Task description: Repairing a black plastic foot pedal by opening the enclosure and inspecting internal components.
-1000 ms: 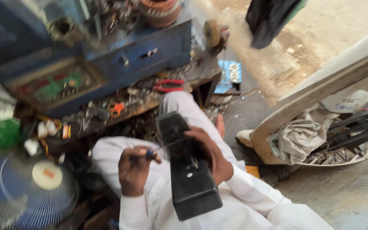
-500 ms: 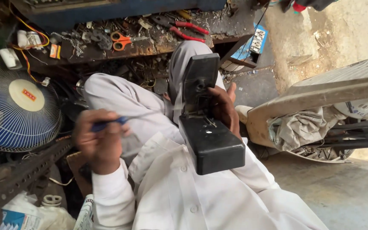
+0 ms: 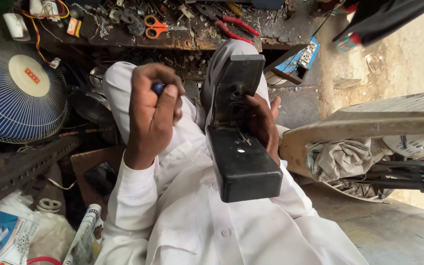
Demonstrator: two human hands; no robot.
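Observation:
My right hand (image 3: pixel 263 122) grips a long black plastic housing (image 3: pixel 239 142) that rests on my lap, its near end a closed box and its far end an open flat plate. My left hand (image 3: pixel 150 110) is raised in a fist beside it, closed around a blue-handled tool (image 3: pixel 158 88) of which only the handle end shows. The hand hides the tool's tip. White sleeves and white trousers fill the lower middle of the view.
A blue fan (image 3: pixel 18 83) stands at the left. A cluttered wooden bench (image 3: pixel 182 39) at the top carries orange scissors (image 3: pixel 155 27), red pliers (image 3: pixel 239 27) and wires. A white appliance shell (image 3: pixel 369 127) with cloth lies right. Perforated metal bar (image 3: pixel 20 164) at lower left.
The view has swung down and left over the second. My left hand has risen and turned into a fist around the blue tool. The black housing stays on my lap in my right hand.

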